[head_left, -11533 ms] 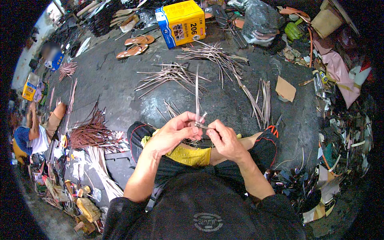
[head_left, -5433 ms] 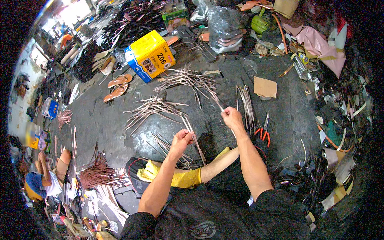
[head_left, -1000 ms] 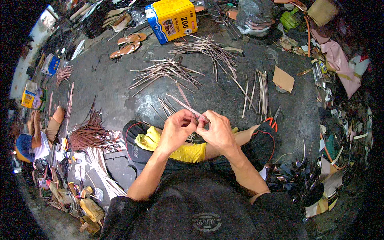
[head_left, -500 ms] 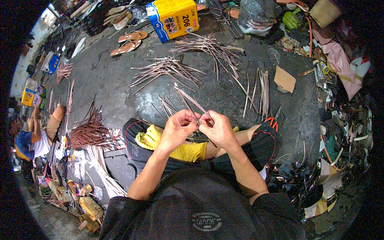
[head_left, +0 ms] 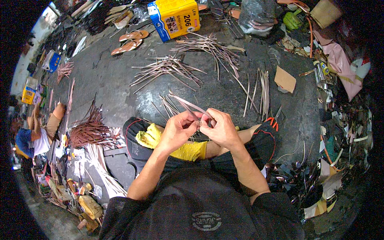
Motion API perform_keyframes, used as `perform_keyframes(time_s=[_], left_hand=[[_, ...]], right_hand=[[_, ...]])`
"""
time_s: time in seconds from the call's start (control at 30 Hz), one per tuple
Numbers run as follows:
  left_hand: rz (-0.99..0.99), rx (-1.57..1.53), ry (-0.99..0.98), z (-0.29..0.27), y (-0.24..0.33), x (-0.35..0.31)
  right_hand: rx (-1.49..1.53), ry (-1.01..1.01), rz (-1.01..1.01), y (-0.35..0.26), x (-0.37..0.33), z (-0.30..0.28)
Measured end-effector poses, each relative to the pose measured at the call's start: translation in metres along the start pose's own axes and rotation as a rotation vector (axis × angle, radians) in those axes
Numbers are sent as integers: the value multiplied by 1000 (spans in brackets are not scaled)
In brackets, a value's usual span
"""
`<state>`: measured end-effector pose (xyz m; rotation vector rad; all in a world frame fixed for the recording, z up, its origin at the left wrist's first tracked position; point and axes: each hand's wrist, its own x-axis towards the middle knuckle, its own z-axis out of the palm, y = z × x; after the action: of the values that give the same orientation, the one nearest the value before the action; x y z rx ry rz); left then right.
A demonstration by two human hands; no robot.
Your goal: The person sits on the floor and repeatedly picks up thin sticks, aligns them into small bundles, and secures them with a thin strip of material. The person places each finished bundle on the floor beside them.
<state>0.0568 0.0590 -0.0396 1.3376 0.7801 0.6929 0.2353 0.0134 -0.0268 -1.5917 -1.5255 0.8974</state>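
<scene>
Above my crossed legs, my left hand and my right hand meet with fingertips almost touching. Both pinch a narrow greyish-pink strip, perhaps leather, whose length reaches up and left from the fingers. It seems doubled or paired; the part between the fingertips is hidden. Under my wrists a yellow cloth lies across my lap. Just beyond my left hand lie several similar loose strips. Farther off are two heaps of strips, a nearer pile and a farther pile.
To the right lie a strip bundle, orange-handled pliers and a cardboard piece. Brown strips and pale strips lie left. Sandals and a yellow-blue box stand far. Another person sits far left.
The strip's far end has swung down and left, closer to my hands. My right hand has turned slightly and shifted a little right; both hands still pinch the strip.
</scene>
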Motion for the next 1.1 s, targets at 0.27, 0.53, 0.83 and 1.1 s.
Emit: perform_keyframes(time_s=[0.27,0.53,0.83,1.1], left_hand=[[-134,-134,-2,-17,-2,2],[-206,-60,98,-28,-7,-2],[33,402,230,-8,16,-6],[20,240,108,-11,12,-10]], right_hand=[[669,-67,267,41,1,28],[-635,248,178,131,52,8],[169,-31,46,7,17,13],[-49,-26,-242,1,15,12]])
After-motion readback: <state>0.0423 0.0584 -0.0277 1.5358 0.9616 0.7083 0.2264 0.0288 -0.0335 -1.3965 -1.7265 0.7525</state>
